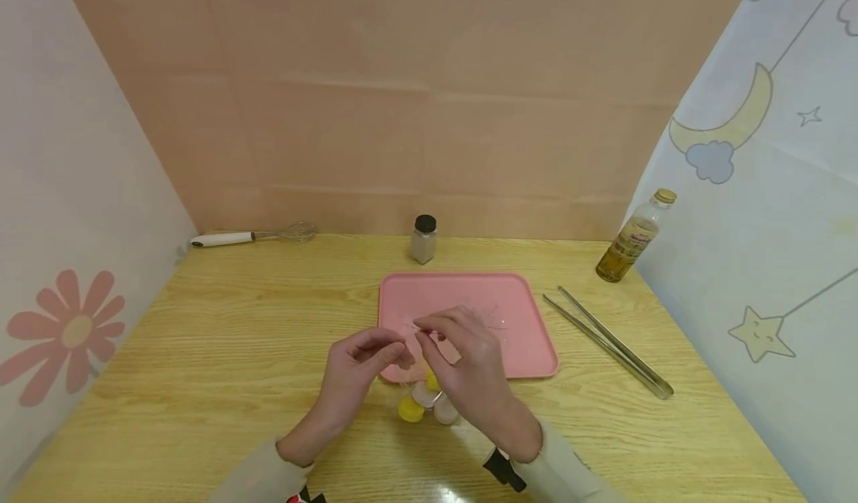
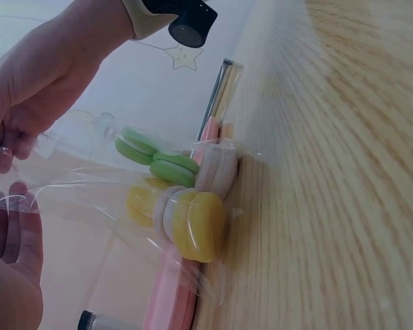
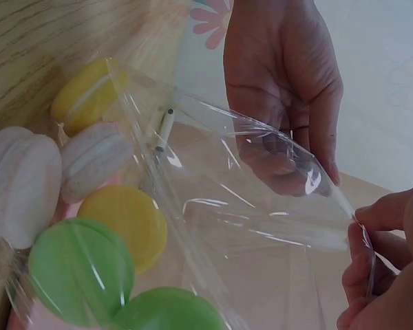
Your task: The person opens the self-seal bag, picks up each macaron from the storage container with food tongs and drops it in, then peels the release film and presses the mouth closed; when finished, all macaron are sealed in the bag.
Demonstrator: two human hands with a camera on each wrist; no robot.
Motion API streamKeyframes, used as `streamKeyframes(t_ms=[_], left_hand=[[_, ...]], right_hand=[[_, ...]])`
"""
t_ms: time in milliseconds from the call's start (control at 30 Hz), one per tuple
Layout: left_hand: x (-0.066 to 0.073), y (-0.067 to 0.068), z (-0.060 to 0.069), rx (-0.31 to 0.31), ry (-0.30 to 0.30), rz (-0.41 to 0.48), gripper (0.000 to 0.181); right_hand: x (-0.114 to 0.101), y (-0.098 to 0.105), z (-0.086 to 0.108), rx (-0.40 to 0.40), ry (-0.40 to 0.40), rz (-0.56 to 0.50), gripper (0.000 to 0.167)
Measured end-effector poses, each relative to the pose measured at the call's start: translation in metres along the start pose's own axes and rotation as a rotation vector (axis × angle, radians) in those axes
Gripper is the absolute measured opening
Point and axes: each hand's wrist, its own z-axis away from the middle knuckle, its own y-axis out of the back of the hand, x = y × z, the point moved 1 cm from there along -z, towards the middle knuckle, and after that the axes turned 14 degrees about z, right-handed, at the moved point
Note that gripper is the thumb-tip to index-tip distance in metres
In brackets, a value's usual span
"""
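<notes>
A clear plastic bag [image 3: 213,206] of macarons hangs between my hands. My right hand [image 1: 469,358] pinches the bag's rim between thumb and fingertips. My left hand [image 1: 358,369] holds the other side of the rim, its fingers [image 3: 268,168] bent beneath the film in the right wrist view. At the bottom of the bag lie yellow macarons [image 2: 205,227], green macarons [image 2: 173,168] and pale macarons [image 2: 217,168]. In the head view the bag sits at the near edge of a pink tray [image 1: 462,283], and my right hand hides part of it.
Behind the tray stands a small jar with a black lid [image 1: 424,240]. Metal tongs [image 1: 610,343] lie to the right, near an oil bottle [image 1: 633,242] by the right wall. A whisk [image 1: 251,237] lies at the back left of the wooden table [image 1: 221,339].
</notes>
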Motion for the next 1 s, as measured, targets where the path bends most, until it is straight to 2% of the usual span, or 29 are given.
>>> streamKeyframes(t_ms=[400, 1000], left_hand=[[-0.0009, -0.0011, 0.0005, 0.024, 0.034, -0.037, 0.013], [-0.0029, -0.0026, 0.0015, 0.03, 0.038, -0.029, 0.015]], right_hand=[[-0.0002, -0.0045, 0.0012, 0.017, -0.01, -0.018, 0.025], [-0.0019, -0.0064, 0.0003, 0.028, 0.003, -0.026, 0.016]])
